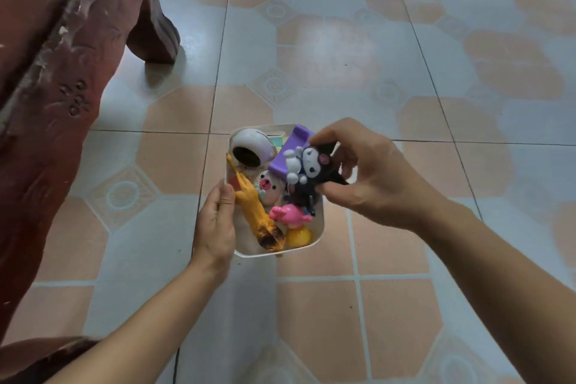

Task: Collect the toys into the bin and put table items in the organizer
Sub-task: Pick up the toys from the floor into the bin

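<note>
A floor of patterned tiles (405, 72) fills most of the view, and a carved reddish-brown wooden furniture piece (62, 56) stands on it at the left. Above the floor a small white bin (320, 227) is held, already crowded with toys. Its left wall is gripped by the left hand (215, 221), with the thumb laid over the rim. The right hand (367, 178) is closed round a black-and-white cartoon figurine (311, 165), which is pinched between thumb and fingers just over the bin's right side.

Inside the bin a yellow rubber chicken (252, 212) lies along the left wall, with a white rounded toy with a dark opening (251, 148) at the far end and a purple plastic piece (293, 146) beside it. A small bear-faced toy (268, 185), a pink figure (288, 213) and a yellow rounded toy (297, 237) are packed nearer.

The figurine is judged light, rigid and smooth, with thin protruding parts that could snag or snap; it is best held by the body. With the bin this full, it may roll off the pile unless it is pressed into a gap.
</note>
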Motion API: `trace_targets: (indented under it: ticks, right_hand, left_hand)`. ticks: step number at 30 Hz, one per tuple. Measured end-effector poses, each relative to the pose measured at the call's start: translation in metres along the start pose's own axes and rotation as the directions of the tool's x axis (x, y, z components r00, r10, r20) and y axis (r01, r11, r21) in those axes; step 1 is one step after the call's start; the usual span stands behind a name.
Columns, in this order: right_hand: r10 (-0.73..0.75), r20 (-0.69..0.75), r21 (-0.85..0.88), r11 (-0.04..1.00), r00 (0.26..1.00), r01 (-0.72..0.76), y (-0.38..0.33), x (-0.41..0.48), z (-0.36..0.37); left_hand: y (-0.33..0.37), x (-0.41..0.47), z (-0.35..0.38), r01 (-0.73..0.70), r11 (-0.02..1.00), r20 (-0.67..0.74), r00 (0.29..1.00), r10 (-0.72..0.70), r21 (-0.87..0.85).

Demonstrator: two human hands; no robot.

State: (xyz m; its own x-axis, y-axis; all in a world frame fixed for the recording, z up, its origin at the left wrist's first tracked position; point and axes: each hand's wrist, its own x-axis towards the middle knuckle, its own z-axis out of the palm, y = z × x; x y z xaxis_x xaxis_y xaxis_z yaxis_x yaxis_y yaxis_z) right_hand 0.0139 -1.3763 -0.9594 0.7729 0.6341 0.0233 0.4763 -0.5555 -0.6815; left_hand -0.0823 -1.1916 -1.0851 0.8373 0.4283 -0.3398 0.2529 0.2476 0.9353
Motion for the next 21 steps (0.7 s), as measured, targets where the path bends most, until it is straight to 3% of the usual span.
trace_targets:
  ticks: [4, 7, 9, 16, 21]
  right_hand:
    - [-0.006, 0.142, -0.242, 0.969, 0.99, 0.04, -0.014, -0.012, 0.001]
    - [-0.006, 0.15, -0.509, 0.857, 0.989, 0.082, -0.011, -0.024, 0.003]
    - [-0.019, 0.151, -0.6, 0.793, 0.988, 0.107, -0.008, -0.03, 0.004]
    - [0.045, 0.15, -0.642, 0.764, 0.988, 0.063, 0.002, -0.052, -0.004]
    - [0.063, 0.114, -0.545, 0.838, 0.991, 0.01, 0.02, -0.074, -0.024]
  left_hand:
    - [-0.001, -0.009, 0.028, 0.024, 1.0, 0.083, 0.996, -0.024, -0.003]
    - [-0.002, -0.018, 0.048, 0.046, 0.999, 0.129, 0.991, -0.046, 0.01]
    - [-0.002, -0.024, 0.058, 0.057, 0.998, 0.146, 0.987, -0.06, 0.025]
    - [-0.002, -0.04, 0.085, 0.058, 0.996, 0.165, 0.984, -0.068, 0.065]
    - [-0.002, -0.044, 0.099, 0.066, 0.996, 0.155, 0.985, -0.073, 0.052]
